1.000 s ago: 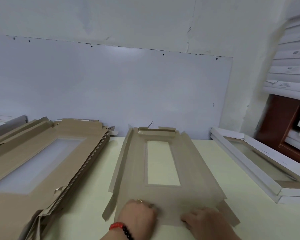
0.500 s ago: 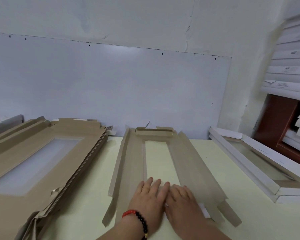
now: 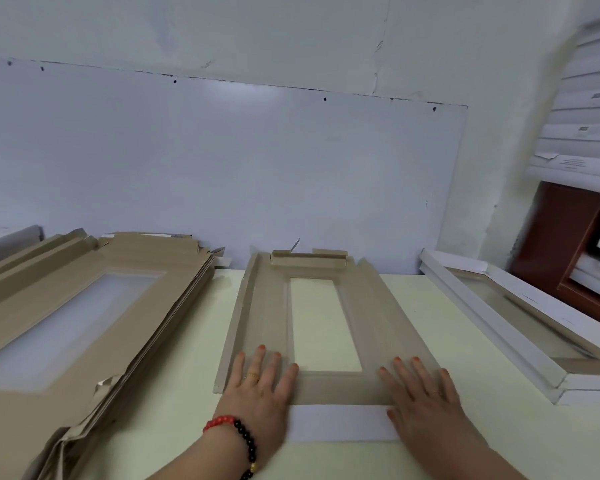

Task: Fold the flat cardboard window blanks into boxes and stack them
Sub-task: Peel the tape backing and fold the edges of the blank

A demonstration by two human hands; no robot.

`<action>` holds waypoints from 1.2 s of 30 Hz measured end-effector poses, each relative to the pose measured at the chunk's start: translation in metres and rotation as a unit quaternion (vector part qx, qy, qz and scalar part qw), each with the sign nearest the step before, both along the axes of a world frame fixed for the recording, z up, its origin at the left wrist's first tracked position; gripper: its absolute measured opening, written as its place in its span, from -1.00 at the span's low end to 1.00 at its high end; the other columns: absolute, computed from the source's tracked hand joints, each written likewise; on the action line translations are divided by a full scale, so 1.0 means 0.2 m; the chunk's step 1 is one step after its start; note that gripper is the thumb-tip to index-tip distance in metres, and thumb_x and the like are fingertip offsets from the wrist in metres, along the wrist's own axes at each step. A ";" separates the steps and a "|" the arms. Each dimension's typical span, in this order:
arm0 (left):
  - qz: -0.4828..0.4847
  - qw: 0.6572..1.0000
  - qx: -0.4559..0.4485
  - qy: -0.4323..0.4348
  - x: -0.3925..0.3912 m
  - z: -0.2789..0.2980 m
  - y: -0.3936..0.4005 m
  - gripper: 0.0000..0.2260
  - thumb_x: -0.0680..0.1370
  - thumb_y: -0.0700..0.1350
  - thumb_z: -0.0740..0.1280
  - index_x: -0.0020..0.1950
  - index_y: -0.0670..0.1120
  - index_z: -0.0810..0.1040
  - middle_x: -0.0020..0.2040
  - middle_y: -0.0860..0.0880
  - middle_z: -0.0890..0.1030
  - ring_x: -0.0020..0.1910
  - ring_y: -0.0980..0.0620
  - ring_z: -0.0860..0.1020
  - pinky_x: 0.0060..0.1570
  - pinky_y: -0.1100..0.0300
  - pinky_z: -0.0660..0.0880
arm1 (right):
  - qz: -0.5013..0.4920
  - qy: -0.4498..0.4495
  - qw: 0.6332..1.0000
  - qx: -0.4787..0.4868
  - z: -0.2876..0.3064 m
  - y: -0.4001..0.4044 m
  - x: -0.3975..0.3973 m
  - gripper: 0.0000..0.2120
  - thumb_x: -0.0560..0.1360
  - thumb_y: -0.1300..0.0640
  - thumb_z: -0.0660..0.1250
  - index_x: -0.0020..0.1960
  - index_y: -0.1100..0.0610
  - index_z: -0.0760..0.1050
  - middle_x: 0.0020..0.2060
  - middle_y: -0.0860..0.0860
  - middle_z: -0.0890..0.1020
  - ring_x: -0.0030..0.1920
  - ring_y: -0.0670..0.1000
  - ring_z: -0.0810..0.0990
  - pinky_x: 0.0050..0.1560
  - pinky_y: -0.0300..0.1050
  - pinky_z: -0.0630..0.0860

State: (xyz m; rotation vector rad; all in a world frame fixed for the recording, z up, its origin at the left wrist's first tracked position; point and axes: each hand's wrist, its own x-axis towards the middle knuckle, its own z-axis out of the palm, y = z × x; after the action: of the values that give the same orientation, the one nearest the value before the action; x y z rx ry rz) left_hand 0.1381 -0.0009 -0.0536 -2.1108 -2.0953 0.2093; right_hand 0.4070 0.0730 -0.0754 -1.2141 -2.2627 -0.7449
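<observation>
Here the tan window blank (image 3: 326, 327) lies flat, near flap folded white-side-up.

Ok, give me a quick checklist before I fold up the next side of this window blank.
1. Both hands flat on the blank: left hand and right hand pressing the near corners: ok.
2. Near white flap folded over: ok.
3. Left side wall raised: ok.
4. Right side wall up: not ok, lies flat.
5. Far end tab locked: cannot tell.
6. Finished box clear of the work: ok.
</observation>
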 end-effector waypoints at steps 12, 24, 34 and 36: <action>-0.179 0.979 -0.002 -0.092 0.09 0.07 -0.04 -0.65 0.64 0.04 0.05 0.36 -0.05 0.37 0.28 -0.08 0.44 0.23 -0.10 0.38 0.22 0.10 0.28 | 0.222 -0.065 0.968 -0.094 0.09 -0.04 -0.05 -0.74 0.09 -0.04 0.62 -0.28 -0.05 0.65 -0.36 -0.16 0.61 -0.36 -0.13 0.60 -0.32 -0.34 0.50; -0.033 0.989 -0.004 -0.147 0.20 0.01 0.19 -0.66 0.58 -0.04 0.04 0.32 -0.07 0.36 0.30 -0.07 0.38 0.33 -0.11 0.30 0.30 0.02 0.26 | 0.127 -0.080 0.982 -0.118 0.12 0.01 -0.39 -0.72 0.51 -0.08 0.14 -0.28 -0.08 0.54 -0.38 -0.13 0.54 -0.37 -0.10 0.55 -0.35 -0.24 0.49; 0.025 0.994 -0.077 -0.066 0.18 -0.09 0.21 -0.44 0.61 0.11 -0.24 0.55 -0.11 -0.26 0.55 -0.08 -0.30 0.48 -0.13 -0.40 0.40 -0.17 -0.41 | -0.005 -0.137 0.910 -0.390 0.04 0.11 -0.38 -0.33 0.52 -0.29 -0.43 0.56 -0.02 -0.30 0.54 -0.09 -0.28 0.52 -0.04 -0.33 0.45 0.15 -0.36; 0.044 0.996 -0.074 -0.038 0.15 -0.08 0.21 -0.44 0.61 0.12 -0.26 0.55 -0.12 -0.26 0.55 -0.09 -0.30 0.47 -0.15 -0.41 0.36 -0.22 -0.45 | -0.041 -0.142 0.906 -0.396 0.04 0.15 -0.33 -0.41 0.60 -0.20 -0.29 0.56 -0.01 -0.31 0.54 -0.06 -0.28 0.52 -0.02 -0.32 0.44 0.18 -0.36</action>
State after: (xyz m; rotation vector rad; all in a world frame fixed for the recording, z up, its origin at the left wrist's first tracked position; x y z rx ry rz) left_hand 0.1686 0.0406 -0.0698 -2.1406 -2.2843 0.3099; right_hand 0.3412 0.1033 -0.0680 -1.6301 -2.9014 0.0273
